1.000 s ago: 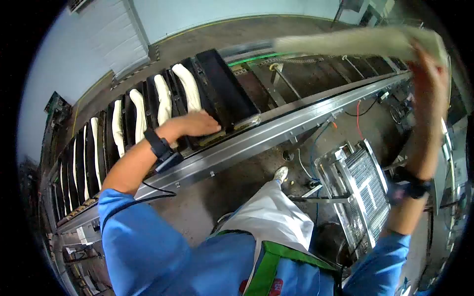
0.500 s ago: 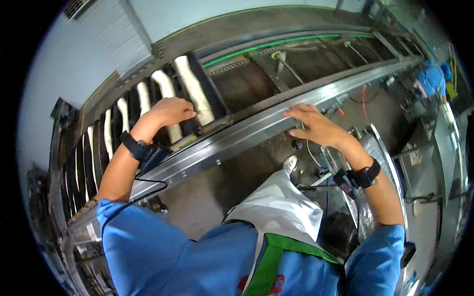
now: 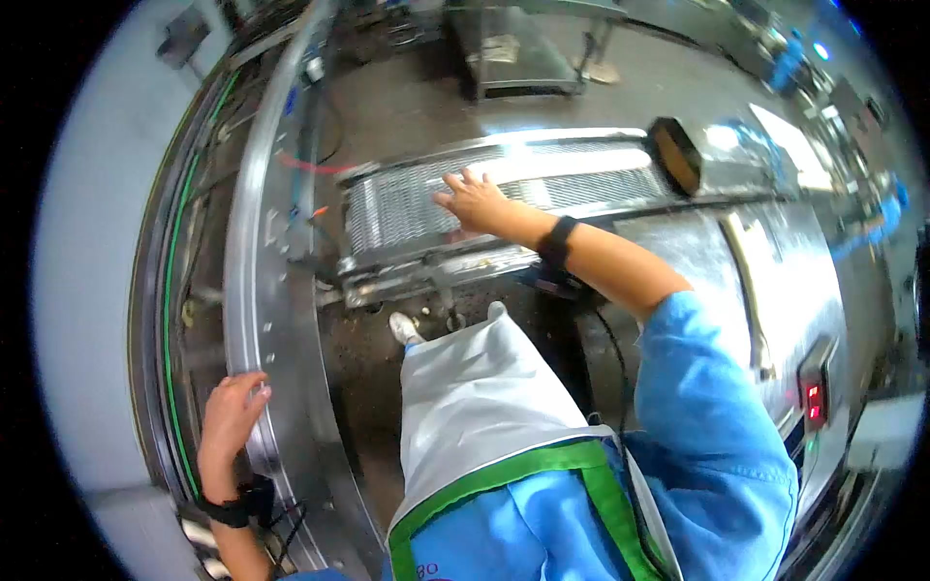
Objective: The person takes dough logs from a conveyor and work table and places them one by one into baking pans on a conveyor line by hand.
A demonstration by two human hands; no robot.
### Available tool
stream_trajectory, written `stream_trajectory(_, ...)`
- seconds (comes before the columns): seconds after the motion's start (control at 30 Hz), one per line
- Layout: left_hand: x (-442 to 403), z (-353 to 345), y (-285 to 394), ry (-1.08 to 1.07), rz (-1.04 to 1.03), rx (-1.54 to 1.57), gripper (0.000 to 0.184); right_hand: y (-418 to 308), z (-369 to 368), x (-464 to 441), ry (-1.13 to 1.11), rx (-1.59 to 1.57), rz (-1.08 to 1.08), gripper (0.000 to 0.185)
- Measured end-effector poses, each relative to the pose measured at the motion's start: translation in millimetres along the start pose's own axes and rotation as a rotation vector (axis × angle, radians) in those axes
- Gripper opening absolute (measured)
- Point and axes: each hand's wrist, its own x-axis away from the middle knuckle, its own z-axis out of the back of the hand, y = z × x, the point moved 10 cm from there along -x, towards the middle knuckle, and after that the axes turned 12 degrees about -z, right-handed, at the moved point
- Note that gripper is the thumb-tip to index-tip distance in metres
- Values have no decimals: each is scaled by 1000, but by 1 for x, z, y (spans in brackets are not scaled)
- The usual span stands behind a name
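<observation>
My right hand [image 3: 473, 203] is stretched out over a metal mesh conveyor [image 3: 387, 208], fingers spread, holding nothing. Just beyond it on the mesh lies a long pale strip, apparently dough [image 3: 572, 165]. At the lower left, my left hand [image 3: 232, 416] hovers at the steel rail [image 3: 254, 320] of the long line, its fingers loosely bent and apart from the thumb, with nothing visible in them. A second long pale strip [image 3: 748, 290] lies on the steel table [image 3: 678, 242] to my right.
A dark box-like opening [image 3: 676, 155] stands at the mesh conveyor's far end. A small device with a red display [image 3: 814, 399] sits at the table's right edge. Farther off are a steel rack [image 3: 528, 58] and people in blue [image 3: 787, 63].
My view has turned right, from the trays of pale strips to the mesh conveyor. My right hand has moved over the mesh; my left hand is away from the strips, beside the rail.
</observation>
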Motion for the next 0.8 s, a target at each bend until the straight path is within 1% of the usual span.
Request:
stream_trajectory(0.07,-43,-18,18,6,-124,27,26,37,0,-15,257,74,-157,44)
stream_trajectory(0.1,-63,-25,26,22,-186,44,26,41,-9,-26,165,76,-160,40)
stream_trajectory(0.13,-75,-22,78,24,-198,36,27,64,-4,-18,108,46,-156,37)
stream_trajectory(0.17,-91,-30,97,18,-221,66,28,59,13,-14,102,15,-173,31)
stream_trajectory(0.2,-108,-41,102,2,-190,141,29,55,9,-23,193,-9,-196,29)
stream_trajectory(0.23,-122,-50,115,4,-221,207,30,50,8,-27,170,-18,-202,29)
stream_trajectory(0.27,-131,-52,130,5,-230,247,30,45,19,-21,175,-115,-152,35)
stream_trajectory(0.3,-139,-56,142,1,-237,292,30,57,26,-24,180,-115,-184,35)
stream_trajectory(0.33,-146,-65,143,-32,-217,323,29,73,42,-25,240,-423,-174,38)
stream_trajectory(0.37,-145,-66,153,-34,-243,319,29,93,61,-17,315,-723,-148,40)
stream_trajectory(0.43,-146,-72,165,-67,-316,361,29,165,126,42,637,-891,-238,48)
stream_trajectory(0.47,-146,-74,166,-76,-333,365,28,211,134,70,625,-1022,-381,55)
stream_trajectory(0.5,-147,-77,165,-91,-356,366,28,248,147,106,715,-1087,-389,57)
stream_trajectory(0.53,-149,-81,160,-109,-318,357,28,270,166,154,756,-1160,-354,60)
stream_trajectory(0.57,-151,-88,154,-127,-282,351,27,275,192,215,809,-1146,-414,58)
stream_trajectory(0.6,-151,-93,150,-114,-256,415,26,288,197,255,777,-1180,-414,57)
stream_trajectory(0.63,-152,-99,153,-127,-273,418,26,294,200,301,814,-1133,-391,50)
stream_trajectory(0.7,-154,-108,164,-157,-317,463,26,309,181,380,812,-1071,-471,48)
stream_trajectory(0.77,-160,-121,176,-168,-368,492,26,313,137,449,466,-952,-846,54)
stream_trajectory(0.8,-162,-124,183,-166,-407,518,26,316,109,478,290,-906,-960,56)
